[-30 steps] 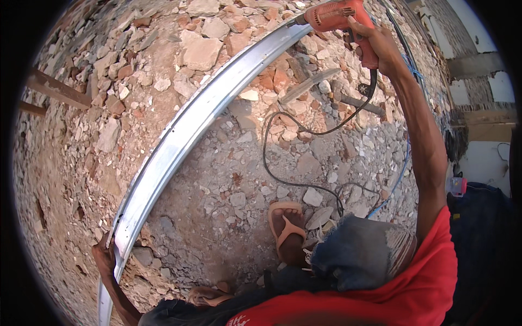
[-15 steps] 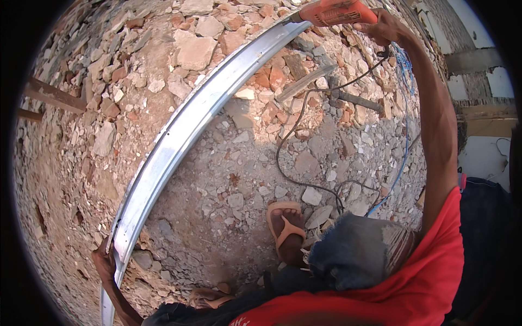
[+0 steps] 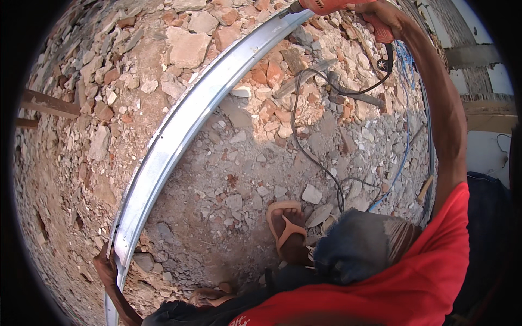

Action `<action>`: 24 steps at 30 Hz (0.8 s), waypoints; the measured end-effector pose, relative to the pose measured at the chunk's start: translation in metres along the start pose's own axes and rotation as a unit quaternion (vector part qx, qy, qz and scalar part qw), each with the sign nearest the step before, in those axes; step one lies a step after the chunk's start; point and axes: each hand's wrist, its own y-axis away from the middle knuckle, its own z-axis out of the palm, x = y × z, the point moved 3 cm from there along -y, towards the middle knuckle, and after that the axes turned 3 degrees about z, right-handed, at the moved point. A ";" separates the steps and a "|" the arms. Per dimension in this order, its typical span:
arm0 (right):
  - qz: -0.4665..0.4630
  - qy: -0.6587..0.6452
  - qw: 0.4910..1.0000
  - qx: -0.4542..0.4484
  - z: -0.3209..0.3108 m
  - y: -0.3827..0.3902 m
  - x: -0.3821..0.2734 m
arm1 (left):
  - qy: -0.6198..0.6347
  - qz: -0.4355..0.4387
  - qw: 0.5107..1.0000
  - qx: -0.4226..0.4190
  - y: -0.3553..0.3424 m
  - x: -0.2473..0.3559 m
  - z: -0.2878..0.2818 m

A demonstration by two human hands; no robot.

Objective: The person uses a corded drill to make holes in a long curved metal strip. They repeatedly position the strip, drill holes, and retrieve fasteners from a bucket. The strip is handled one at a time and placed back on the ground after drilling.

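A long silvery metal channel [image 3: 182,127] slants from the lower left up to the top of the view, looking bowed by the lens. Near its lower end my left hand [image 3: 107,267] is closed around the channel's edge. At the top, my right hand [image 3: 387,20] grips the handle of an orange-red power drill [image 3: 327,5]. The drill's dark nose meets the channel's far end or lies just over it; its bit is too small to make out. From the handle hangs a black cable [image 3: 296,117], looping down to the rubble.
Broken brick and stone [image 3: 187,48] cover the ground. A blue cord [image 3: 405,146] runs along the right. Dark wooden bars [image 3: 51,104] jut in at the left. My sandalled foot [image 3: 288,231] stands amid the rubble; a wall of pale panels [image 3: 484,152] rises at right.
My right hand and the drill have shifted a little up, and the handle now shows below my hand. The cable's loop has swung. My left hand keeps its hold on the channel.
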 end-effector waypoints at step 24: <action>-0.061 -0.420 0.895 -0.133 0.043 0.103 0.084 | 0.003 -0.017 1.000 0.017 -0.001 0.004 0.002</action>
